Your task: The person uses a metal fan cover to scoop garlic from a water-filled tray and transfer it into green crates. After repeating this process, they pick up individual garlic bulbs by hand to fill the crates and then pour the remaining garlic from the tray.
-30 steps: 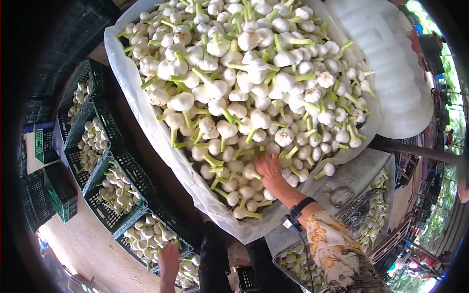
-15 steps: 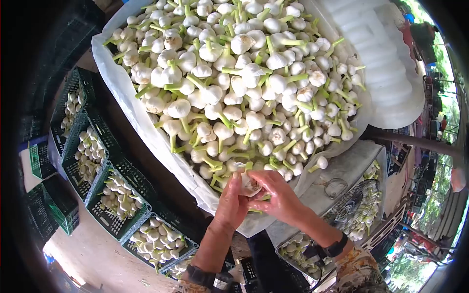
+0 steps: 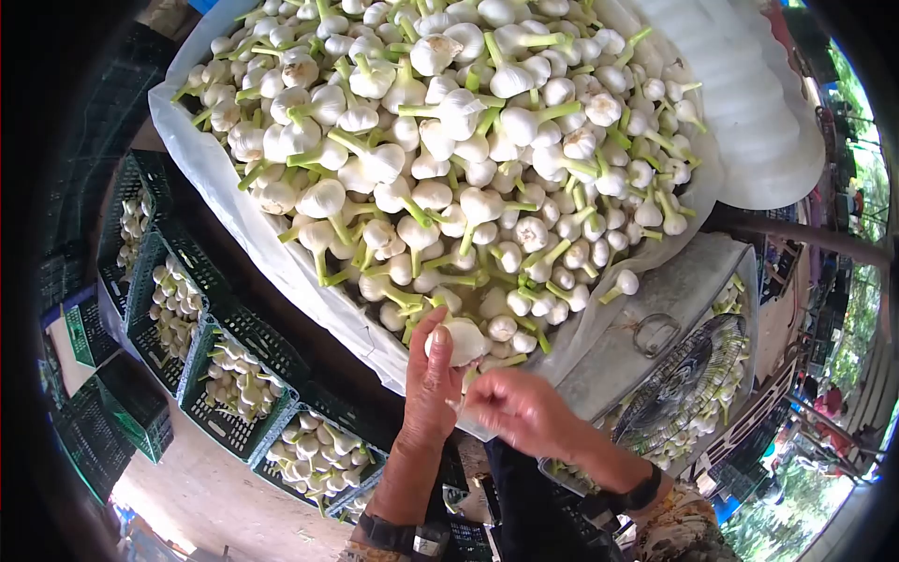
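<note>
My left hand (image 3: 431, 389) grips a white garlic bulb (image 3: 466, 343) at the near edge of a large heap of garlic (image 3: 449, 169). Its thumb and fingers close around the bulb. Just right of it, my right hand (image 3: 524, 409) is apart from the bulb, its fingers curled together and somewhat blurred. A small pale scrap shows by the right fingertips, but I cannot make out what they hold. The heap lies on a white plastic sheet (image 3: 267, 272), green stem stubs on many bulbs.
Dark green crates (image 3: 223, 412) of garlic stand in a row at the left. To the right are a grey metal surface (image 3: 609, 328), a round fan-like grille (image 3: 679, 384) with garlic around it, and a metal bar (image 3: 805, 234). White bulky plastic (image 3: 749, 103) lies at the upper right.
My right hand has pulled away from the bulb, down and to the right. The left hand still holds the bulb, now with a smooth white side showing. The view has shifted slightly.
</note>
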`<state>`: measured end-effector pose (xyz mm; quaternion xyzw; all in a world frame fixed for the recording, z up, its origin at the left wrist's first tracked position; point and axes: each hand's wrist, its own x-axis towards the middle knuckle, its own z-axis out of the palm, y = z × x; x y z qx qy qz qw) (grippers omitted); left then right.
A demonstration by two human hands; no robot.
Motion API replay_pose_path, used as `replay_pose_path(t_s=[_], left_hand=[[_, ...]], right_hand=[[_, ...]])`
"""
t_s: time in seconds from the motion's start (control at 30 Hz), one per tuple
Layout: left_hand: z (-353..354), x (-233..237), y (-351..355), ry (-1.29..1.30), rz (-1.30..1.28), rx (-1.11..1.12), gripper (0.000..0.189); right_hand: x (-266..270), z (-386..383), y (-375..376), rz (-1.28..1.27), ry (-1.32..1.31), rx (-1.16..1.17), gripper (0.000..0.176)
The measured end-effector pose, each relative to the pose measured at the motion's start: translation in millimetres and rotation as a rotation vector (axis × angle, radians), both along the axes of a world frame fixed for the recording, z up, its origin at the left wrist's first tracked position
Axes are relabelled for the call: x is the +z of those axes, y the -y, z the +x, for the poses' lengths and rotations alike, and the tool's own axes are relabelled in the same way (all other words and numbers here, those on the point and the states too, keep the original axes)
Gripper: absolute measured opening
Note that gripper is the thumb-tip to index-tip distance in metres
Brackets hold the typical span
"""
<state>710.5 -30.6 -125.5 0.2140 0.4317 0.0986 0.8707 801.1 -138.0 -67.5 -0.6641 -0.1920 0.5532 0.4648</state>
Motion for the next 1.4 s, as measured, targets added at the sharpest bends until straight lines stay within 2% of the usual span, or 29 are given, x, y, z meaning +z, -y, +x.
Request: replay_pose_path(t_s=[0.07,0.17,0.2,0.27,0.3,0.33,0.37,0.43,0.5,0.53,0.57,0.6,0.63,0.67,0.73,0.77,0.8,0.83,0.9,0.97,1.0,1.03,1.07,1.1,1.13,1.23,1.3,1.33,1.4], left_hand=[[0,-2,-3,-0.009,0.031,-0.009,0.059],[0,0,-9,-0.038,0.111,-0.011,0.054],[-3,0,-11,-0.054,0.164,-0.046,0.052],[-13,-7,-15,-0.067,0.199,-0.061,0.045],[-16,-10,-17,-0.099,0.176,-0.075,0.045],[-16,-12,-17,-0.135,0.153,-0.076,0.043],[-14,-16,-16,-0.172,0.130,-0.074,0.041],[-10,-35,-14,-0.356,0.301,-0.235,0.039],[-9,-62,-6,-0.508,0.552,-0.361,0.039],[-7,-80,-1,-0.560,0.727,-0.378,0.040],[-5,-93,2,-0.620,0.905,-0.386,0.041],[-7,-107,1,-0.589,0.825,-0.388,0.058],[-6,-115,4,-0.643,0.889,-0.466,0.065],[-5,-124,9,-0.695,0.952,-0.542,0.071],[-1,-155,13,-0.788,0.940,-0.671,0.095],[12,-154,17,-0.856,0.946,-0.666,0.097],[24,-164,10,-0.881,0.851,-0.713,0.099],[28,-172,7,-0.908,0.747,-0.767,0.101],[-8,-284,12,-0.728,1.316,-1.181,0.064],[9,-275,12,-0.514,1.333,-1.749,0.035],[-36,-341,29,-0.421,1.790,-1.495,0.028],[-37,-339,34,-0.417,1.653,-1.599,0.028],[-35,-326,33,-0.422,1.516,-1.697,0.029],[-33,-308,23,-0.431,1.391,-1.799,0.029],[-34,-275,25,-0.366,1.441,-1.353,0.031],[-14,-155,13,-0.625,0.977,-0.803,0.036],[-17,-133,-5,-0.516,1.098,-0.555,0.040],[-13,-123,-13,-0.450,1.148,-0.429,0.043],[40,-79,-42,-0.473,1.359,-0.562,0.047]], right_hand=[[15,-7,2,0.091,0.013,0.081,0.009],[39,19,39,0.006,0.062,-0.020,0.012],[62,42,59,-0.069,0.300,-0.103,0.012],[85,103,157,-0.254,0.345,-0.540,0.016],[105,143,201,-0.564,0.755,-0.552,0.022],[119,173,264,-0.937,1.398,-0.168,0.028],[143,178,293,-1.228,1.571,-0.061,0.033],[153,187,297,-1.278,1.609,-0.063,0.041],[130,170,250,-0.842,1.326,-0.285,0.046],[112,158,193,-0.833,0.914,-0.287,0.053],[88,149,142,-0.628,0.455,-0.363,0.053],[32,145,123,-0.429,0.509,-0.161,0.054],[-11,145,92,-0.458,0.530,-0.020,0.058],[-79,142,84,-0.331,0.670,-0.013,0.059],[-151,143,42,-0.158,0.995,0.092,0.063],[-170,140,18,-0.320,1.010,0.165,0.066],[-188,124,-1,-0.367,1.231,0.046,0.064],[-204,122,-16,-0.562,1.076,0.117,0.056],[-273,118,-15,-0.614,1.114,0.117,0.050],[-270,123,-16,-0.591,0.747,0.292,0.048],[-260,122,-12,-0.589,0.555,0.374,0.047],[-238,103,-6,-0.383,0.484,0.249,0.039],[-257,69,6,-0.157,0.480,0.070,0.036],[-221,56,-4,-0.309,0.381,0.106,0.031],[-210,43,-7,-0.365,0.423,0.116,0.027],[-196,50,3,-0.425,0.570,-0.324,0.025],[-169,90,18,-0.519,0.666,-0.542,0.023],[-160,116,29,-0.595,0.756,-0.533,0.023],[-169,139,50,-0.605,1.002,-0.372,0.024]])
